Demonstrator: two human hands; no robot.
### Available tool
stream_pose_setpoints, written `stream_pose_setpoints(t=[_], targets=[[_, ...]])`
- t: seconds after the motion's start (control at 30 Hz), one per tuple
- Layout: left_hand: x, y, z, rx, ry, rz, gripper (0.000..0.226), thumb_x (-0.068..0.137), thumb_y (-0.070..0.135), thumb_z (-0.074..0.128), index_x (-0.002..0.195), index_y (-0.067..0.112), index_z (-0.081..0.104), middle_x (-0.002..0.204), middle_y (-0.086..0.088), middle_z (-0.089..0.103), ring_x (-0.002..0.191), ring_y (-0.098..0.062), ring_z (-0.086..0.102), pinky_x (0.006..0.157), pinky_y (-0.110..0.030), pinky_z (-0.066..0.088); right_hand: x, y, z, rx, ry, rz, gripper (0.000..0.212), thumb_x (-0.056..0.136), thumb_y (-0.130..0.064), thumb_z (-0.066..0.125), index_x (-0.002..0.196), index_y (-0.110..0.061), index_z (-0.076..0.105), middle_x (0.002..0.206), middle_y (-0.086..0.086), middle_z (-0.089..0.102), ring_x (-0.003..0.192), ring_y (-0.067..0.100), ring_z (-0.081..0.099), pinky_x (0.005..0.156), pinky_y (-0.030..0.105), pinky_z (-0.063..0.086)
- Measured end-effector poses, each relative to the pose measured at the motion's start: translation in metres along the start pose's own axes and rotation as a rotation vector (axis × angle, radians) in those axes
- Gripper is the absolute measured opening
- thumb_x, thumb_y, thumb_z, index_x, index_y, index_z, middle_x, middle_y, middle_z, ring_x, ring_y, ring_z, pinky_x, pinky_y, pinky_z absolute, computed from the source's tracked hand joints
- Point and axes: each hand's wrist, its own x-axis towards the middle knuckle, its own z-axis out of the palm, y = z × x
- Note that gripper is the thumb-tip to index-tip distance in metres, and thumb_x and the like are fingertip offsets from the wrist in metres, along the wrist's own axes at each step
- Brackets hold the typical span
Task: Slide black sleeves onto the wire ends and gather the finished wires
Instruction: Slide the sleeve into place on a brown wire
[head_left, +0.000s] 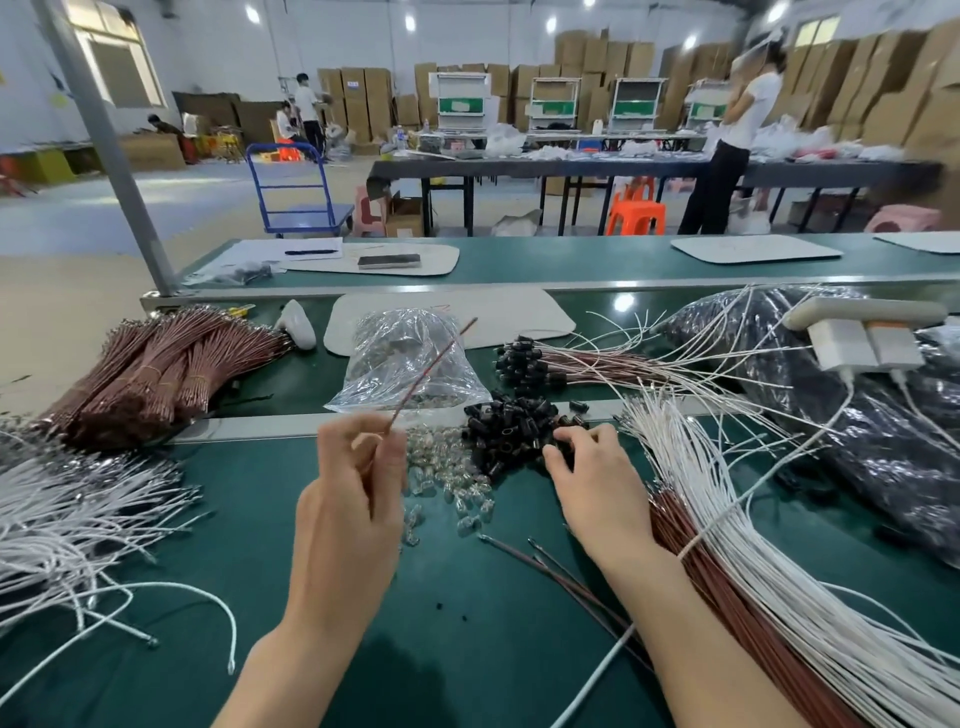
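A thin reddish-brown wire (431, 364) is pinched upright between thumb and fingers of the left hand (353, 499), above the green table (457, 649). The right hand (587, 467) is curled into the pile of small black plastic sleeves (509, 426); whether one is pinched cannot be told. Sleeve-picking is judged the step in hand; next, a single sleeve must be aligned with the wire end.
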Motion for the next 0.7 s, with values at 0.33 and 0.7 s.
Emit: stream_pose_setpoints(t=[0.33, 0.7], targets=[[-0.021, -0.013, 0.015, 0.442, -0.276, 0.138, 0.007, 0.095, 0.029, 0.064, 0.093, 0.032, 0.057, 0.062, 0.022, 0.055, 0.042, -0.007, 0.041, 0.038, -0.019, 0.033, -0.004, 0.013, -0.012, 0.248, 0.083, -0.084, 0.015, 0.100, -0.014, 0.057, 0.114, -0.020, 0.060, 0.112, -0.004, 0.063, 0.099, 0.011, 0.060, 0.088, 0.026, 0.048], [-0.020, -0.015, 0.016, 0.440, -0.332, 0.135, 0.003, 0.096, 0.036, 0.053, 0.095, 0.036, 0.055, 0.062, 0.026, 0.043, 0.052, -0.011, 0.051, 0.042, -0.010, 0.021, -0.033, -0.002, -0.019, 1.927, -0.189, 0.343, 0.033, 0.080, -0.004, 0.066, 0.112, -0.002, 0.069, 0.102, 0.016, 0.075, 0.094, 0.025, 0.075, 0.075, 0.028, 0.061]])
